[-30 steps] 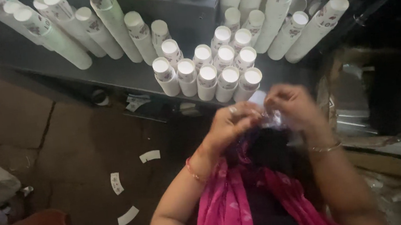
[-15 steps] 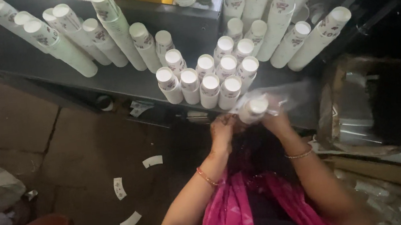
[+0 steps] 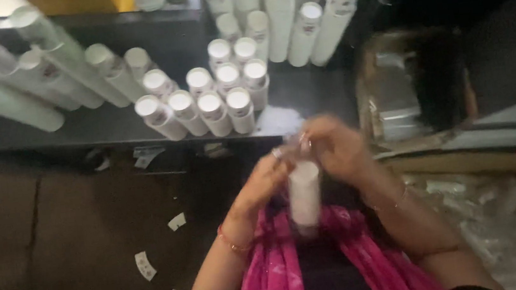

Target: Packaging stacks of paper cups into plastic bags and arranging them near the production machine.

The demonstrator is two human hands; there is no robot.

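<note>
- Seen from above, the dark table (image 3: 109, 125) runs across the upper half of your view, its front edge just beyond your hands.
- The brown floor (image 3: 57, 236) fills the lower left, with small white paper slips (image 3: 145, 265) scattered on it.
- A worn cardboard box (image 3: 418, 83) sits to your right beside the table, clear plastic film showing inside it.
- Crumpled clear plastic (image 3: 490, 223) lies low on the right, below a pale ledge.
- Your pink scarf (image 3: 284, 270) hangs down the middle of the view, under your forearms.
- Long white tubes (image 3: 22, 93) lie slanted at the table's left end; more of them stand or lean at the upper middle.
- A tight cluster of short white capped bottles (image 3: 202, 96) stands upright near the table's front edge, caps touching or nearly so.
- You hold one white bottle (image 3: 305, 194) upright in front of your chest, well apart from the cluster and off the table; it is blurred.
- Your right hand (image 3: 335, 146) is curled closed over the top of that bottle, where a bit of clear wrap seems to sit.
- Your left hand (image 3: 267, 176) pinches at the same top from the other side, fingers drawn together; a red bangle (image 3: 233, 243) circles that wrist.
</note>
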